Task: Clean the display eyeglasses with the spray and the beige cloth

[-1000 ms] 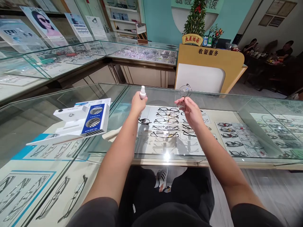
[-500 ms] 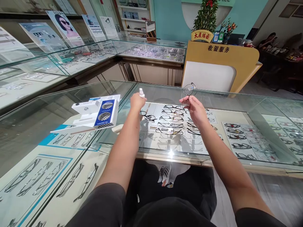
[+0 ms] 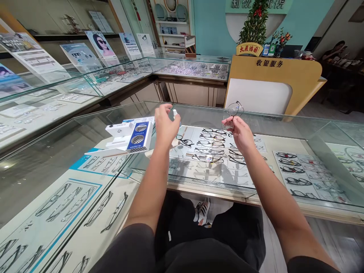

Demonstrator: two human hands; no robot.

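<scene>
My right hand [image 3: 241, 132] pinches a pair of round, thin-framed eyeglasses [image 3: 235, 109] above the glass counter, one lens pointing up and the rest partly behind my fingers. Beside a small spray bottle with a white top [image 3: 175, 113], my left hand [image 3: 167, 127] has its fingers raised and apart. The bottle is upright, its lower part mostly hidden by that hand. Just right of my left wrist lies a dark-framed pair of glasses [image 3: 185, 141]; whether it is on or under the glass I cannot tell.
A blue and white box [image 3: 140, 137] and an opened white carton [image 3: 119, 133] stand on the counter at left. Rows of eyeglasses [image 3: 212, 144] show through the glass top [image 3: 196, 178]. Beyond are more display cases [image 3: 190, 77] and a yellow cashier desk [image 3: 256, 70].
My left hand has loosened from around the spray bottle and its fingers have lifted. The right hand still holds the eyeglasses in much the same pose. The whole view has shifted slightly.
</scene>
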